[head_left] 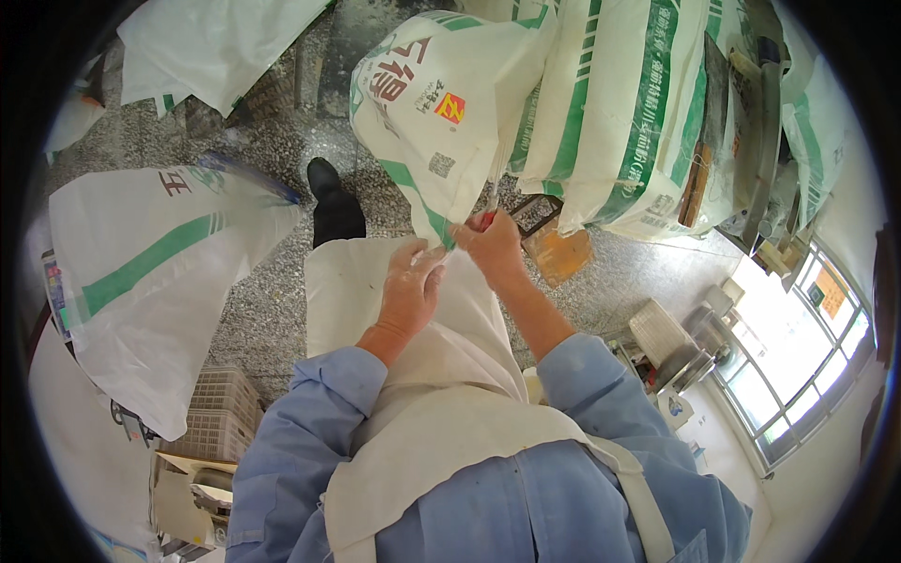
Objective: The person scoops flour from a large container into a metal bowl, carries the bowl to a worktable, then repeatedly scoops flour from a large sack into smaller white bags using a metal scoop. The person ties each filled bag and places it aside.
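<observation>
A white woven flour sack [450, 77] with green stripes stands in front of me, its near top edge drawn towards my apron [352, 288]. My left hand [414, 285] is at the left corner of that edge, fingers bent against the sack. On the right side of the same edge, my right hand [490, 243] grips the sack material with thumb and curled fingers. Something small and red shows within the right hand; what it is cannot be told.
Stacked flour sacks [619, 105] rise at the right, with a wooden-handled blade [695, 179] on them. Another white sack [141, 281] stands left, near plastic crates [215, 408]. An orange-brown piece [561, 250] lies on the speckled floor. Trays and pans are by the window [795, 352].
</observation>
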Motion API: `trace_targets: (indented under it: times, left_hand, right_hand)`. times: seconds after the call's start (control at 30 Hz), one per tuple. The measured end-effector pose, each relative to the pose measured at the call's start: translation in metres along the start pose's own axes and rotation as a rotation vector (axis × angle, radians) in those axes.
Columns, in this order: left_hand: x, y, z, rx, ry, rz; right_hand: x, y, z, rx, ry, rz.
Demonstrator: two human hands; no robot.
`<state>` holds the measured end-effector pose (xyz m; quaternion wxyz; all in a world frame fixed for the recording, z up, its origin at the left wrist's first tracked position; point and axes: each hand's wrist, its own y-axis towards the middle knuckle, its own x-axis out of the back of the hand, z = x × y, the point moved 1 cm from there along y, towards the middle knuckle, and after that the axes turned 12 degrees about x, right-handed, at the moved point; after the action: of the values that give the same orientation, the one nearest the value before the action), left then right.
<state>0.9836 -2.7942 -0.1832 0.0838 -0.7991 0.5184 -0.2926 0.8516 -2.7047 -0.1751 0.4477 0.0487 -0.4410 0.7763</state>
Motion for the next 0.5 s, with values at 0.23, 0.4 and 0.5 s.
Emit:
trace_targets:
  times: [0.23,0.4,0.5]
  left_hand:
    - [-0.019,-0.006,0.022,0.741,-0.67,0.179]
    - [-0.019,-0.006,0.024,0.775,-0.744,0.206]
    - [-0.016,-0.006,0.023,0.792,-0.818,0.202]
  right_hand:
    - [-0.022,-0.016,-0.028,-0.031,0.041,0.024]
    - [-0.013,-0.011,-0.037,-0.236,0.563,0.089]
    - [-0.01,-0.014,-0.037,-0.274,0.631,0.112]
